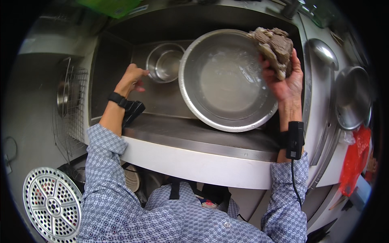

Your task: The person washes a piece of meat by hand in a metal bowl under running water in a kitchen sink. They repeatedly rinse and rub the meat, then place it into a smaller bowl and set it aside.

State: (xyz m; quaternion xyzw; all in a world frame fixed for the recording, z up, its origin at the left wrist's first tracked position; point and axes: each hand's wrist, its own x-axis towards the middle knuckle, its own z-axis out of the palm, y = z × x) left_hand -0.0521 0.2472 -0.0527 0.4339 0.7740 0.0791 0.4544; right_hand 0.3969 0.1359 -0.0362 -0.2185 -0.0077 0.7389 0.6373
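In my right hand [287,82] is a brown chunk of meat [275,44], raised over the right rim of a large stainless steel basin [190,94]. Shallow, slightly cloudy water [231,82] covers the basin's bottom. My left hand [132,77] holds nothing; its index finger points at the left rim of a small steel bowl [158,65], and I cannot tell whether it touches. Both vessels stand side by side in a stainless steel sink [158,101], with the small bowl at the basin's left.
Along the right counter lie a steel ladle [323,51], a steel pan [352,94] and a red plastic bag [355,161]. A wire basket [76,103] hangs left of the sink. At lower left stands a perforated steamer plate [53,206]. The sink's front ledge [197,136] lies below my forearms.
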